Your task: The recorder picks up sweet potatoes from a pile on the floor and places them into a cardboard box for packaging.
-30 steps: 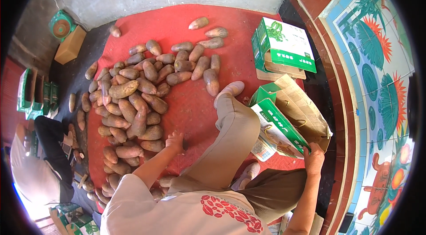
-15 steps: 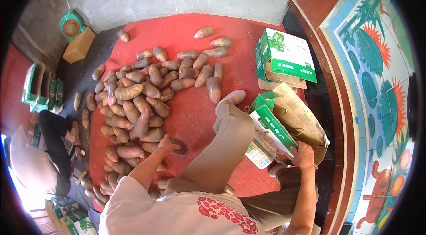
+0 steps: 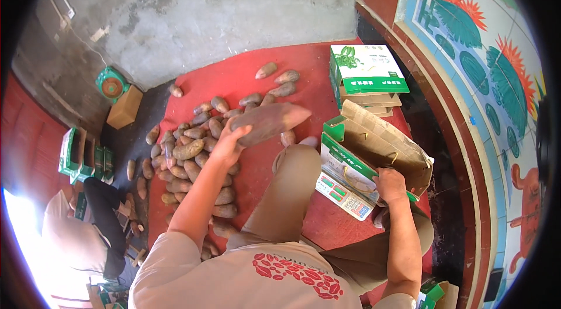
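Note:
My left hand [image 3: 232, 135] grips a long, brown tuber [image 3: 266, 125] by its thick end, raised above the red cloth. The tuber's pointed, pinkish end faces right, and it looks slightly blurred. My right hand [image 3: 390, 184] closes on the near rim of an open green-and-white carton [image 3: 350, 160] with brown flaps. Under the carton a white scale [image 3: 346, 197] shows its lit display and keypad. The carton's inside is mostly hidden by its wall and flaps. Left of my leg spreads a heap of similar tubers [image 3: 190, 150].
A closed green-and-white carton [image 3: 368, 69] stands beyond the open one. Several loose tubers [image 3: 285, 77] lie toward the wall. At far left a person [image 3: 79, 233] sits near stacked cartons [image 3: 76, 148]. A green fan [image 3: 112, 84] stands by a brown box [image 3: 124, 107].
My left hand has lifted the tuber from beside the heap and swung it up and away from me. The right hand keeps hold of the carton's edge. The view has shifted.

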`<state>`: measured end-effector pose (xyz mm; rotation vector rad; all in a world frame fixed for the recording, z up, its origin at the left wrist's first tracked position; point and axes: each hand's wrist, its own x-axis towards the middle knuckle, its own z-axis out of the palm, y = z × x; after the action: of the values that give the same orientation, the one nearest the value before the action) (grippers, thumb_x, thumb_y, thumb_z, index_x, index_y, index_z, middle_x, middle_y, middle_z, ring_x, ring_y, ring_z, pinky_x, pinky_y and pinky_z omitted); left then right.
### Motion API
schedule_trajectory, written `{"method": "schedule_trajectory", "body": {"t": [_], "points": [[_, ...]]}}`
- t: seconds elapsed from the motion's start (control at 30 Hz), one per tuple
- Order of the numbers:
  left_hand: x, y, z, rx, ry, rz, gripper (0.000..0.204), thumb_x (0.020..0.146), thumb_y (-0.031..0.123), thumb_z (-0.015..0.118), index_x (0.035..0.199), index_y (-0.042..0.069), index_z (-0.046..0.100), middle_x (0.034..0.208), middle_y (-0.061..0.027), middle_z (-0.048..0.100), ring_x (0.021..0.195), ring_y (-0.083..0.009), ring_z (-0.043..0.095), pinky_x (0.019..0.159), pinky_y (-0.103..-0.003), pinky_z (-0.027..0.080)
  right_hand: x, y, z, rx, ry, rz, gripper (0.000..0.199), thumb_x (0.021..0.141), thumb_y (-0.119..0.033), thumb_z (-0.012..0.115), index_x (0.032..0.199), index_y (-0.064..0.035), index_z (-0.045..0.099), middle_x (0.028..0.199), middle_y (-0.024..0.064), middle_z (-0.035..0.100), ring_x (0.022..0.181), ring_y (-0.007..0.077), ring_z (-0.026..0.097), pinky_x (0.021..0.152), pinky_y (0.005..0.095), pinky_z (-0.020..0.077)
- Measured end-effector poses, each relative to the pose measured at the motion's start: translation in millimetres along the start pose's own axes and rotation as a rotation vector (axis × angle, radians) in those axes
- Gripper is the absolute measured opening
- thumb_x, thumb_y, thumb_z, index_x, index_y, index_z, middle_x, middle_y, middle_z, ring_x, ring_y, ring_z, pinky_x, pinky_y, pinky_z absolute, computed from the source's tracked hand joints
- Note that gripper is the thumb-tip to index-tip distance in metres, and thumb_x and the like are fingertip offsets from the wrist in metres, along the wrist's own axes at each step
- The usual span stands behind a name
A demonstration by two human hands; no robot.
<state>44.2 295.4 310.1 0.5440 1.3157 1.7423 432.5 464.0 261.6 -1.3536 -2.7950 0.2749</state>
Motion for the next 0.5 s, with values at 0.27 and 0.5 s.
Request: {"method": "schedule_trajectory", "body": {"t": [0.27, 0.5], "points": [[31.5, -27.0, 160.9, 0.416, -0.324, 0.121, 0.069, 0.063, 0.02, 0.079, 0.122, 0.003, 0.046, 0.111, -0.0127, 0.055, 0.106, -0.0233, 0.052, 0.089, -0.035, 0.044, 0.3, -4.1, 1.6, -0.053, 0.015, -0.021, 0.016, 0.08, -0.022, 0.061, 0.084, -0.0077, 0.064, 0.082, 0.013, 0.066, 0.082, 0.0295, 0.064, 0.073, 0.0393, 0.0514], [52.0, -97.6, 237.8, 0.974, -0.458, 0.274, 0.068, 0.057, 0.027, 0.078, 0.115, 0.003, 0.051, 0.107, -0.019, 0.059, 0.105, -0.031, 0.056, 0.089, -0.036, 0.045, 0.1, -4.4, 6.0, -0.122, 0.025, -0.039, 0.011, 0.08, -0.019, 0.06, 0.082, -0.009, 0.064, 0.079, 0.011, 0.065, 0.079, 0.0273, 0.065, 0.069, 0.0368, 0.0516]]}}
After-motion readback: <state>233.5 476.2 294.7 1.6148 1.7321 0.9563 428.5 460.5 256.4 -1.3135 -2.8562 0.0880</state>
